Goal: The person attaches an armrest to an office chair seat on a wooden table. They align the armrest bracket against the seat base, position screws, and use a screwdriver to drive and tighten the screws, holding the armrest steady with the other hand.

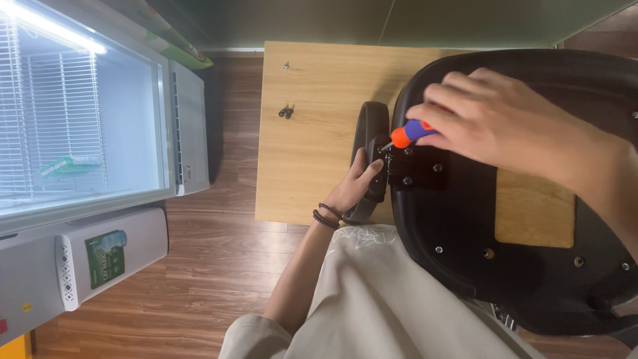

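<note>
A black chair seat point(465, 219) lies upside down on a light wooden table point(312, 133), its underside facing me. My right hand point(492, 116) is closed around an orange and purple screwdriver point(407, 133), whose tip meets a screw on the black armrest bracket point(415, 167). My left hand point(359, 183), with dark bead bracelets at the wrist, grips the curved black armrest point(367, 126) at the seat's left edge and holds it against the bracket. Loose dark screws point(286, 112) and one small screw point(286, 65) lie on the table to the left.
A glass-door display fridge point(80, 113) with wire shelves stands at the left, a white appliance point(100, 259) below it. The floor point(212, 266) is brown wood planks. A wooden panel point(531, 213) shows inside the seat's underside.
</note>
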